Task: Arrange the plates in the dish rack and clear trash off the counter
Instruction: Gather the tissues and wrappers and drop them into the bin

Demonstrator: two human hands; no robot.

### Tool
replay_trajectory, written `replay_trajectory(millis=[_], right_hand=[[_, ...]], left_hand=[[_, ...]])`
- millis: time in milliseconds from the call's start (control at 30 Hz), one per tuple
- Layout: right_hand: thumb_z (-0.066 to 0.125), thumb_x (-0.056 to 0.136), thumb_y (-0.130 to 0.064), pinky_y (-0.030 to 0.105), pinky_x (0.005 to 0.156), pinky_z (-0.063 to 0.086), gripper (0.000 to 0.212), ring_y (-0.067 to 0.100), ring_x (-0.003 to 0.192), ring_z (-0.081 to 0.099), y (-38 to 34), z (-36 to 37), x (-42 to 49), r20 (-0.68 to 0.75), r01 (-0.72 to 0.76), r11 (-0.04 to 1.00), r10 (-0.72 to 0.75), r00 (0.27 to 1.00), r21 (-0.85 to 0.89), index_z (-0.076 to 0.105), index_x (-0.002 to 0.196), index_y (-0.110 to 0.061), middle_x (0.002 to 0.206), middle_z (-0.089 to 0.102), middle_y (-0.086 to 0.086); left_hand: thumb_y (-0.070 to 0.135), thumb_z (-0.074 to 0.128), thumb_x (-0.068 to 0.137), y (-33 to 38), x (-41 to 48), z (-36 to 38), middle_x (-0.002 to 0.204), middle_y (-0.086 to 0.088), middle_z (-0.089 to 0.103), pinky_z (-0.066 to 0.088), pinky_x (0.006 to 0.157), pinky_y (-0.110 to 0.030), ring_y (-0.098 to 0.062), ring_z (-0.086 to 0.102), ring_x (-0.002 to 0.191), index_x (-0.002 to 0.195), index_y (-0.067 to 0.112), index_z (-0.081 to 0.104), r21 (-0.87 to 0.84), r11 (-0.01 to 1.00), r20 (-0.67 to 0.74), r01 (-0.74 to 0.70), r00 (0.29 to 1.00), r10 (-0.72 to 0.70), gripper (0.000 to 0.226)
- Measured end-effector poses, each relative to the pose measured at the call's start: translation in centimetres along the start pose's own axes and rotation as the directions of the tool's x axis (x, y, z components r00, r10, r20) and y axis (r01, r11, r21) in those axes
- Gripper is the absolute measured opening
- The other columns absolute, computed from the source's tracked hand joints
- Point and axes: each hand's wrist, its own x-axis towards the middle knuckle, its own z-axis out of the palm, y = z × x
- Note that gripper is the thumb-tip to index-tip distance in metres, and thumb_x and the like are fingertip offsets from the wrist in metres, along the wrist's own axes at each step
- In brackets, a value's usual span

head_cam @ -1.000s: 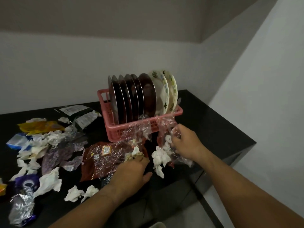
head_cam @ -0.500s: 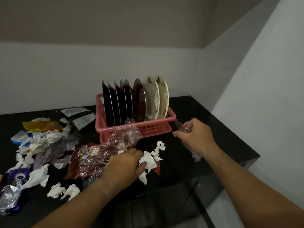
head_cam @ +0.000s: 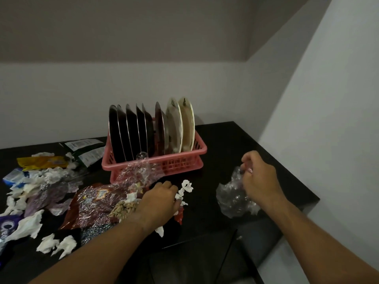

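The right hand (head_cam: 260,181) pinches a crumpled sheet of clear plastic (head_cam: 231,196) near the right end of the black table (head_cam: 225,138), its fingers curled round the top of it. Well apart from it, the left hand (head_cam: 162,201) lies palm down with its fingers curled over white tissue scraps (head_cam: 185,187), beside a red wrapper (head_cam: 96,203). Behind the hands stands the pink dish rack (head_cam: 184,161), with dark plates (head_cam: 131,132) and two pale plates (head_cam: 182,128) upright in it. More tissues (head_cam: 26,224) and a yellow wrapper (head_cam: 41,161) litter the table's left side.
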Motion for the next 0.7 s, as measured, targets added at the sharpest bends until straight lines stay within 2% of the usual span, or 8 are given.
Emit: replay_trajectory(millis=[67,133,233,300,367,467,567,700], right_hand=[[0.051,0.099,-0.009,0.022,0.073,0.048,0.025,0.012,0.090,0.059,0.5,0.3,-0.3,0.026,0.020,1.000,-0.020,0.999,-0.002,0.056,0.120,-0.021,0.104,0.061,0.003],[0.059,0.097,-0.033,0.019,0.071,0.044,0.030,0.005,0.090,0.056,0.7,0.4,-0.7,0.093,0.031,0.999,-0.027,0.995,-0.044,0.055,0.125,-0.025,0.108,0.058,-0.001],[0.070,0.075,-0.065,0.018,0.072,0.042,0.063,0.005,0.097,0.051,1.2,0.5,-0.9,0.252,0.008,0.985,0.037,0.967,-0.173,0.048,0.126,-0.035,0.114,0.049,-0.008],[0.077,0.075,-0.056,0.017,0.072,0.043,0.054,0.005,0.095,0.051,1.6,0.5,-0.8,0.309,-0.016,0.968,0.096,0.946,-0.252,0.052,0.118,-0.034,0.114,0.048,-0.008],[0.076,0.084,-0.033,0.019,0.074,0.048,0.025,0.006,0.089,0.053,2.2,0.5,-0.5,0.269,-0.049,0.961,0.125,0.955,-0.273,0.056,0.097,-0.030,0.110,0.051,-0.005],[0.069,0.087,-0.009,0.015,0.065,0.042,0.026,0.007,0.081,0.053,3.4,0.2,-0.1,0.191,-0.061,0.972,0.105,0.976,-0.226,0.053,0.078,-0.028,0.101,0.051,-0.004],[0.059,0.090,0.001,0.014,0.062,0.042,0.026,0.006,0.080,0.053,4.1,0.1,0.2,0.216,-0.058,0.987,0.089,0.972,-0.147,0.055,0.078,-0.022,0.097,0.052,-0.007],[0.055,0.095,-0.002,0.023,0.062,0.053,0.028,0.012,0.082,0.064,4.2,0.5,0.9,0.296,-0.099,0.994,0.109,0.949,-0.048,0.055,0.097,-0.031,0.100,0.058,-0.003]], left_hand=[[0.044,0.045,0.098,0.3,1.5,0.4,0.121,0.000,0.053,0.045,0.089,-0.029,-0.018,0.050,0.113,0.124,0.018,0.056,0.021,0.999,0.036,0.030,0.999,-0.030,0.038],[0.042,0.045,0.098,0.4,2.8,0.9,0.119,-0.003,0.054,0.045,0.090,-0.031,-0.022,0.049,0.115,0.119,0.016,0.060,0.036,0.996,0.106,0.082,0.991,-0.086,0.037],[0.042,0.047,0.096,0.5,4.5,2.1,0.120,-0.006,0.053,0.046,0.094,-0.037,-0.027,0.046,0.116,0.117,0.014,0.062,0.113,0.989,0.246,0.097,0.962,-0.122,0.038],[0.048,0.055,0.092,0.8,5.3,2.7,0.120,-0.004,0.053,0.046,0.095,-0.037,-0.025,0.047,0.116,0.115,0.014,0.062,0.077,0.984,0.293,0.163,0.939,-0.179,0.041],[0.050,0.061,0.087,1.1,5.9,3.3,0.118,-0.003,0.055,0.046,0.093,-0.037,-0.024,0.050,0.114,0.113,0.015,0.062,0.064,0.979,0.325,0.195,0.923,-0.206,0.044],[0.039,0.061,0.090,1.4,6.3,4.0,0.111,-0.004,0.063,0.046,0.091,-0.036,-0.023,0.056,0.108,0.105,0.015,0.065,0.106,0.977,0.299,0.183,0.932,-0.207,0.028],[0.025,0.057,0.094,1.2,6.6,4.3,0.105,-0.003,0.067,0.046,0.089,-0.035,-0.021,0.060,0.100,0.102,0.018,0.066,0.172,0.979,0.269,0.108,0.951,-0.152,0.015],[0.008,0.055,0.092,1.0,7.5,2.8,0.107,-0.009,0.066,0.053,0.079,-0.034,-0.026,0.065,0.094,0.111,0.013,0.060,0.028,0.989,0.251,0.148,0.956,-0.151,0.021]])
